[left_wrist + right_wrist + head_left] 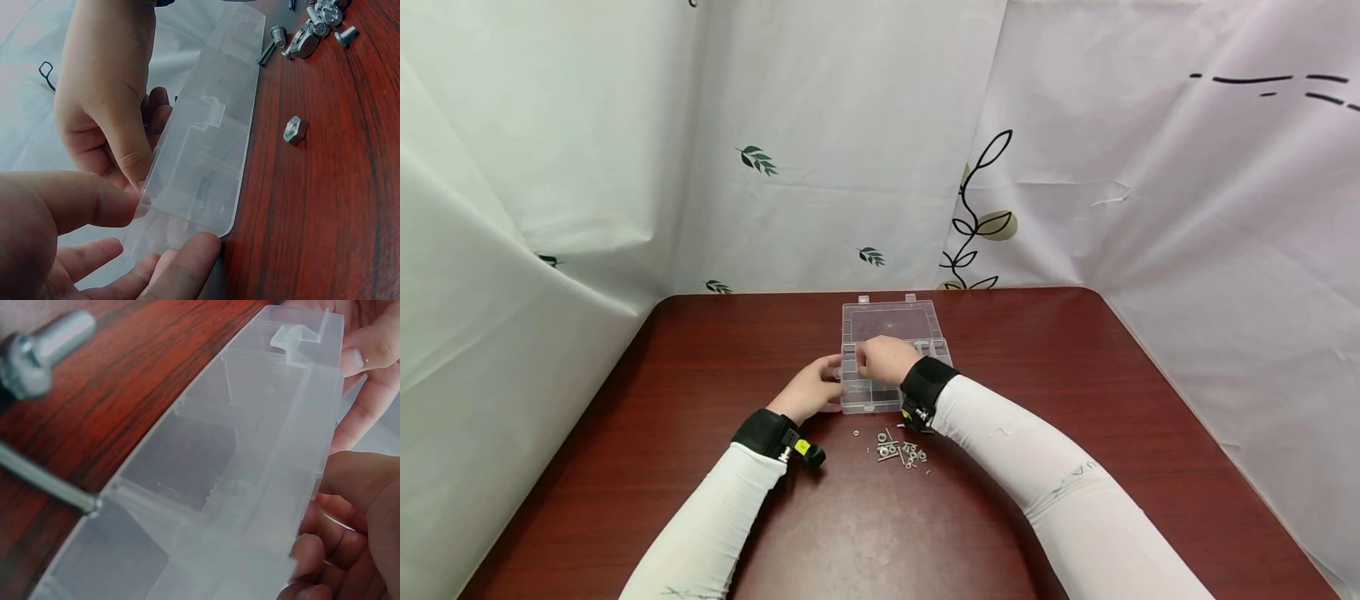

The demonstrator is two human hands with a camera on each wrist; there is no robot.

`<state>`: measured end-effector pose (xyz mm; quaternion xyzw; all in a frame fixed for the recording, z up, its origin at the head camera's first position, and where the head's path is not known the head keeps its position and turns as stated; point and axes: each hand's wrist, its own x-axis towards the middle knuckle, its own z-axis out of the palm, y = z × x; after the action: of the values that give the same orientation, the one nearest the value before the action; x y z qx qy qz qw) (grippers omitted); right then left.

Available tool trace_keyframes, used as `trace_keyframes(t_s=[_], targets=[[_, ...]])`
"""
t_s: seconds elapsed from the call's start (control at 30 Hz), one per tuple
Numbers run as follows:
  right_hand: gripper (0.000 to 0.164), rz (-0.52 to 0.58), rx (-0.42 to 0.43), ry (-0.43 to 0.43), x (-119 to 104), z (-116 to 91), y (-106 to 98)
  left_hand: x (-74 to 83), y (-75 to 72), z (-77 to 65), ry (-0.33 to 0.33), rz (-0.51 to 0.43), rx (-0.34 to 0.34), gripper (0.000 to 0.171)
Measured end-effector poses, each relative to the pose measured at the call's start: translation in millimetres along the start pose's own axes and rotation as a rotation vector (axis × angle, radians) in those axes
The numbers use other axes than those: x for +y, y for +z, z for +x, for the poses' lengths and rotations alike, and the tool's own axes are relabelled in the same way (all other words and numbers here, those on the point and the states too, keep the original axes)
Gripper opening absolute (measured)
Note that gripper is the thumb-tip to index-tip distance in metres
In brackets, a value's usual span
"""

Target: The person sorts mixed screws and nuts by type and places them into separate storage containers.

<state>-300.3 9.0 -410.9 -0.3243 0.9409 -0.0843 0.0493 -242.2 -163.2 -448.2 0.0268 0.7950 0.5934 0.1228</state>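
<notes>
A clear plastic compartment box stands on the table with its lid folded back. My left hand grips the box's left side, thumb at the top rim and fingers against the wall by the front corner. Over the left compartments is my right hand, its fingers curled and pointing down past the rim; I cannot tell whether they pinch anything. Through the front wall, a thin screw shows in a compartment. Close in front of the box lie several loose bolts and nuts.
One hex nut lies apart from the pile, near the box's front left. A long screw lies by the front wall. The dark red wooden table meets a white patterned curtain at its back and sides.
</notes>
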Motion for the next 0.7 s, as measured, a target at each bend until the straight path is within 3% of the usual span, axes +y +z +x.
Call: trace_keyframes(t_s=[0.23,0.4,0.7], targets=[[0.01,0.018,0.029,-0.001,4.2,-5.2,4.5,-2.1,1.4,1.6,-0.011,-0.008,0.002,0.066],[0.01,0.037,0.117,-0.044,6.7,-14.9,6.9,-0.8,2.5,1.3,-0.021,-0.017,0.013,0.066],[0.009,0.045,0.215,-0.078,-1.8,-50.2,-5.3,2.8,0.9,0.1,-0.033,-0.018,0.005,0.067]])
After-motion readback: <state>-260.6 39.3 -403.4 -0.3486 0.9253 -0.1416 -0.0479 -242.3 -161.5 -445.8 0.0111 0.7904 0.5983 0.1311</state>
